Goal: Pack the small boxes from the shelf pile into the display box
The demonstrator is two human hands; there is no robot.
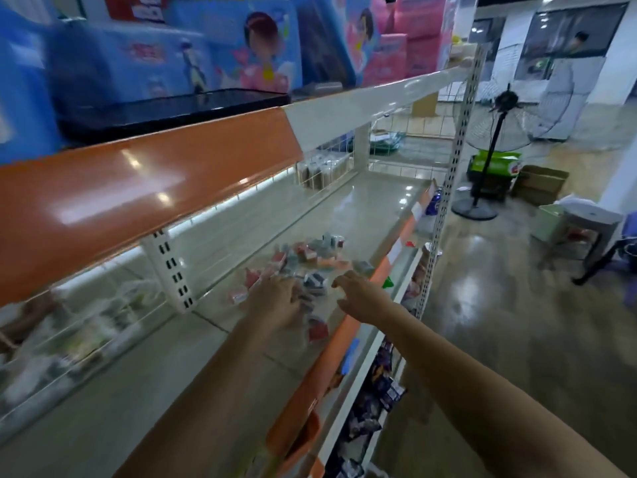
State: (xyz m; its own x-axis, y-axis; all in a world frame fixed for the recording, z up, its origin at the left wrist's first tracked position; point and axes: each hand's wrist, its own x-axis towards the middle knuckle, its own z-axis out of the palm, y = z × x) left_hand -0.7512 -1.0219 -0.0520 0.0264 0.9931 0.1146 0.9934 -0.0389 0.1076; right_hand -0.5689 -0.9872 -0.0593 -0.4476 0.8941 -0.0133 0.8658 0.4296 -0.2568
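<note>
Pile of small boxes (312, 258) sits mid-shelf; left hand (275, 301) rests on its near edge, fingers blurred – can't tell if gripping; right hand (358, 296) just right of the pile, loosely spread, holding nothing – boxes look light, stiff; pinch the sides

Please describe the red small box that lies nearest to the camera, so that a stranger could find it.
Start at the pale glossy middle shelf under the orange strip. Just nearer than the person's left hand lies one small red box, close to the shelf's front edge, apart from the main pile of small boxes.
</note>
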